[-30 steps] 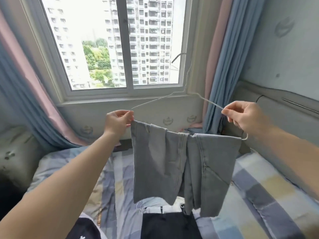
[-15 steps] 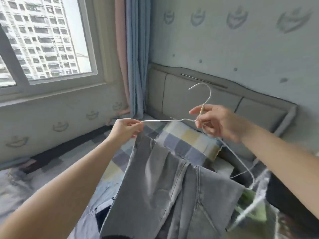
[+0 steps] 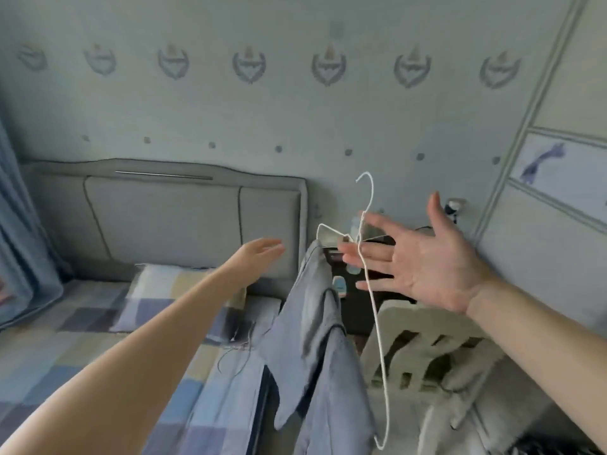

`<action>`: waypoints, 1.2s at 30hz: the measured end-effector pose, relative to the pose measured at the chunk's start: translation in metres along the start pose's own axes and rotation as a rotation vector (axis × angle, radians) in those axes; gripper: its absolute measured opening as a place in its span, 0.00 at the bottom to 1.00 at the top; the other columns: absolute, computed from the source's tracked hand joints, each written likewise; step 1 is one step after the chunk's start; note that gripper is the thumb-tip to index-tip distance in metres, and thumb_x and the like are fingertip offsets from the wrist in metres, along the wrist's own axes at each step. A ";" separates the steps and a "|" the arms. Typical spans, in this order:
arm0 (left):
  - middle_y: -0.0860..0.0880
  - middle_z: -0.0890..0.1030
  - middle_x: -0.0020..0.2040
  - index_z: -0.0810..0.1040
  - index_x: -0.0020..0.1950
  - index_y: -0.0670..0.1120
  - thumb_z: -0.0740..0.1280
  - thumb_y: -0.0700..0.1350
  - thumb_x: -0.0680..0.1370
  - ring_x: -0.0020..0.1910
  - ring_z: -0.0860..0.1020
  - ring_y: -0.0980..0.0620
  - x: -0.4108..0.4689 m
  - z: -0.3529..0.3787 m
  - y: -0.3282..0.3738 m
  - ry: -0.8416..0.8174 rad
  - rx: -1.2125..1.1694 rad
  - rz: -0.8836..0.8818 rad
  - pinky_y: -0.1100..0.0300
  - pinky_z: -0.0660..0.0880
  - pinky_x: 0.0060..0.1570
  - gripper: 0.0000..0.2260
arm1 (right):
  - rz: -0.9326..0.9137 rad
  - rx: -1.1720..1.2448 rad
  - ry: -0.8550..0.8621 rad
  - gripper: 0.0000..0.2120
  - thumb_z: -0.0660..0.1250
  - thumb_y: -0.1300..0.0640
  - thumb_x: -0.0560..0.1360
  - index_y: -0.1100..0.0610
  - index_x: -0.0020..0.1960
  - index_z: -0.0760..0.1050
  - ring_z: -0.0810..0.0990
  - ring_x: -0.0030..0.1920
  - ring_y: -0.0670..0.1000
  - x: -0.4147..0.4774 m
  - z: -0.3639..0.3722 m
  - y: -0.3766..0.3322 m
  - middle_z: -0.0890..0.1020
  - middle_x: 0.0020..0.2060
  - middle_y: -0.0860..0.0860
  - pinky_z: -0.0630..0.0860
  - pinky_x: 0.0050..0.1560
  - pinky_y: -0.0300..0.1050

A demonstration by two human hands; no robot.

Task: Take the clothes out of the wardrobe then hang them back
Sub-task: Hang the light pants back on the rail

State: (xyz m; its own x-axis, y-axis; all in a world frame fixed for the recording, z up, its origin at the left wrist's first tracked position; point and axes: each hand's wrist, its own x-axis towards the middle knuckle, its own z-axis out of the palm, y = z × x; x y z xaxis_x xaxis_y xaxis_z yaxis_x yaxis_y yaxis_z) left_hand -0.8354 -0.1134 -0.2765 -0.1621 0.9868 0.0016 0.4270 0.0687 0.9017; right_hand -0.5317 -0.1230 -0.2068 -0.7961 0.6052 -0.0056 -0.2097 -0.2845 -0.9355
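Note:
A white wire hanger (image 3: 372, 292) carries grey jeans (image 3: 312, 339) folded over its bar and is turned nearly edge-on, hook up. My right hand (image 3: 427, 264) is spread with straight fingers, palm towards me; the hanger's neck crosses in front of its fingers, and I cannot tell whether it rests on one. To the left, my left hand (image 3: 259, 254) is open with relaxed fingers, apart from the hanger and jeans. A pale wardrobe door (image 3: 558, 231) stands at the right edge.
A bed with checked bedding (image 3: 82, 339), a checked pillow (image 3: 170, 290) and a grey padded headboard (image 3: 164, 218) fills the left. A dark nightstand (image 3: 348, 310) stands behind the jeans. A beige plastic chair (image 3: 427, 349) is below my right hand. Blue curtain (image 3: 19, 241) hangs far left.
The view swung right from the window to the headboard wall and wardrobe. Both hands let go of their pinches on the hanger and are now spread; the hanger has turned edge-on.

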 end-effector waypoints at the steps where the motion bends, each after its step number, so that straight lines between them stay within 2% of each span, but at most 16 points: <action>1: 0.49 0.78 0.65 0.75 0.71 0.47 0.63 0.52 0.83 0.57 0.77 0.55 0.006 0.025 0.019 -0.045 -0.011 0.005 0.61 0.73 0.52 0.18 | -0.020 0.008 0.022 0.43 0.46 0.20 0.70 0.43 0.78 0.57 0.64 0.75 0.60 -0.021 -0.014 -0.011 0.69 0.72 0.62 0.51 0.73 0.71; 3: 0.50 0.79 0.66 0.75 0.71 0.49 0.62 0.55 0.83 0.63 0.77 0.51 0.016 0.077 0.058 -0.145 -0.050 -0.003 0.55 0.74 0.59 0.19 | -0.067 0.022 0.074 0.44 0.46 0.19 0.68 0.40 0.78 0.55 0.62 0.76 0.57 -0.062 -0.042 -0.033 0.68 0.73 0.61 0.50 0.73 0.71; 8: 0.53 0.83 0.61 0.78 0.65 0.54 0.61 0.60 0.82 0.59 0.82 0.49 0.029 0.186 0.143 -0.383 -0.133 0.064 0.48 0.76 0.63 0.17 | -0.189 -0.022 0.237 0.45 0.46 0.18 0.67 0.40 0.78 0.54 0.61 0.76 0.56 -0.157 -0.099 -0.082 0.70 0.72 0.59 0.52 0.72 0.72; 12: 0.53 0.84 0.60 0.78 0.65 0.53 0.56 0.62 0.82 0.58 0.83 0.50 0.027 0.257 0.212 -0.618 -0.141 0.159 0.49 0.77 0.61 0.20 | -0.287 -0.038 0.316 0.49 0.53 0.19 0.63 0.41 0.78 0.55 0.62 0.76 0.56 -0.227 -0.133 -0.120 0.69 0.73 0.59 0.53 0.72 0.73; 16: 0.52 0.83 0.61 0.76 0.68 0.51 0.53 0.64 0.82 0.60 0.82 0.48 0.024 0.321 0.274 -0.811 -0.102 0.233 0.45 0.74 0.66 0.25 | -0.376 -0.055 0.460 0.52 0.61 0.20 0.59 0.41 0.77 0.59 0.64 0.75 0.56 -0.280 -0.164 -0.157 0.70 0.73 0.58 0.53 0.71 0.74; 19: 0.52 0.83 0.62 0.76 0.68 0.52 0.53 0.67 0.78 0.60 0.82 0.49 0.023 0.366 0.317 -0.918 -0.069 0.307 0.45 0.73 0.67 0.28 | -0.428 -0.069 0.592 0.50 0.56 0.18 0.61 0.41 0.78 0.58 0.63 0.75 0.56 -0.315 -0.184 -0.180 0.68 0.74 0.58 0.53 0.70 0.74; 24: 0.52 0.83 0.61 0.76 0.68 0.51 0.52 0.69 0.77 0.61 0.81 0.47 0.032 0.435 0.381 -1.083 -0.094 0.430 0.44 0.72 0.67 0.31 | -0.510 -0.099 0.762 0.51 0.56 0.19 0.60 0.40 0.78 0.55 0.59 0.77 0.56 -0.359 -0.217 -0.212 0.63 0.76 0.57 0.52 0.70 0.76; 29: 0.52 0.84 0.59 0.77 0.66 0.51 0.54 0.62 0.83 0.58 0.83 0.50 0.048 0.494 0.437 -1.131 -0.090 0.606 0.46 0.75 0.64 0.22 | -0.627 -0.140 1.008 0.47 0.52 0.19 0.64 0.40 0.78 0.54 0.57 0.78 0.57 -0.392 -0.244 -0.247 0.60 0.77 0.56 0.51 0.71 0.75; 31: 0.54 0.85 0.58 0.77 0.66 0.52 0.57 0.58 0.84 0.56 0.83 0.53 0.054 0.513 0.460 -1.121 -0.062 0.701 0.48 0.77 0.63 0.17 | -0.665 -0.157 1.100 0.43 0.50 0.20 0.65 0.40 0.75 0.63 0.61 0.76 0.56 -0.400 -0.251 -0.264 0.69 0.73 0.57 0.50 0.71 0.73; 33: 0.54 0.85 0.56 0.76 0.67 0.52 0.60 0.54 0.84 0.55 0.84 0.53 0.062 0.532 0.482 -1.119 -0.068 0.757 0.49 0.77 0.62 0.14 | -0.709 -0.171 1.159 0.35 0.49 0.22 0.68 0.40 0.62 0.75 0.69 0.68 0.56 -0.406 -0.257 -0.284 0.81 0.58 0.56 0.52 0.70 0.71; 35: 0.52 0.85 0.56 0.75 0.67 0.52 0.62 0.50 0.84 0.53 0.84 0.52 0.072 0.549 0.508 -1.119 -0.085 0.817 0.50 0.79 0.60 0.12 | -0.761 -0.208 1.208 0.30 0.47 0.24 0.71 0.41 0.55 0.77 0.74 0.58 0.55 -0.413 -0.265 -0.306 0.85 0.48 0.53 0.56 0.66 0.69; 36: 0.51 0.85 0.57 0.75 0.68 0.52 0.62 0.48 0.84 0.53 0.84 0.51 0.077 0.557 0.522 -1.117 -0.095 0.851 0.52 0.80 0.59 0.12 | -0.780 -0.235 1.242 0.30 0.47 0.24 0.72 0.41 0.57 0.76 0.75 0.59 0.55 -0.418 -0.271 -0.315 0.85 0.49 0.52 0.56 0.66 0.69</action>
State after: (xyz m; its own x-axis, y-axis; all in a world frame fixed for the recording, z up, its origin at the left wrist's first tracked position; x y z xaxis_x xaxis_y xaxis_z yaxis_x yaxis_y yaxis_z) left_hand -0.1298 0.0799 -0.0463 0.9132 0.3181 0.2549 -0.0327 -0.5660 0.8237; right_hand 0.0205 -0.0849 -0.0050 0.4788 0.8116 0.3347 -0.1549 0.4533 -0.8778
